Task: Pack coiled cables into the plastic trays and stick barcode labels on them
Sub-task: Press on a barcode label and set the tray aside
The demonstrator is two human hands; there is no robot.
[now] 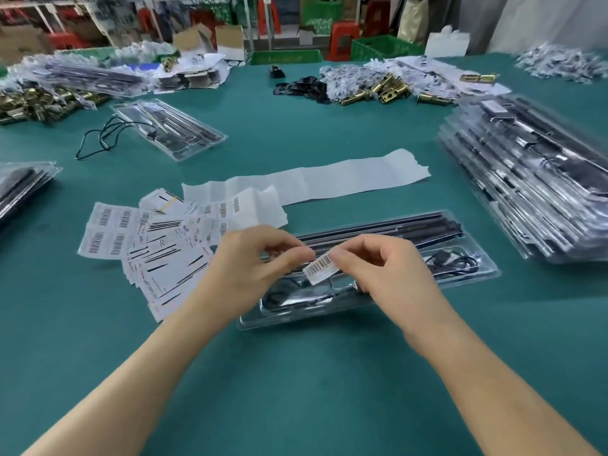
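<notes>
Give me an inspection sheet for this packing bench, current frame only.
Surface: green table, crowded toward its far and side edges.
Job's things: clear plastic tray in front, holding black rods; barcode label held over it; label sheets to its left.
Clutter: white backing strip, printed cards, brass hardware, stack of packed trays on the right.
Grippers: left hand and right hand both pinch the barcode label.
Cables: black cable lies in the clear plastic tray; loose cable on the table beside a second tray.
Surroundings: green crates, red stools, cardboard boxes behind the table.
</notes>
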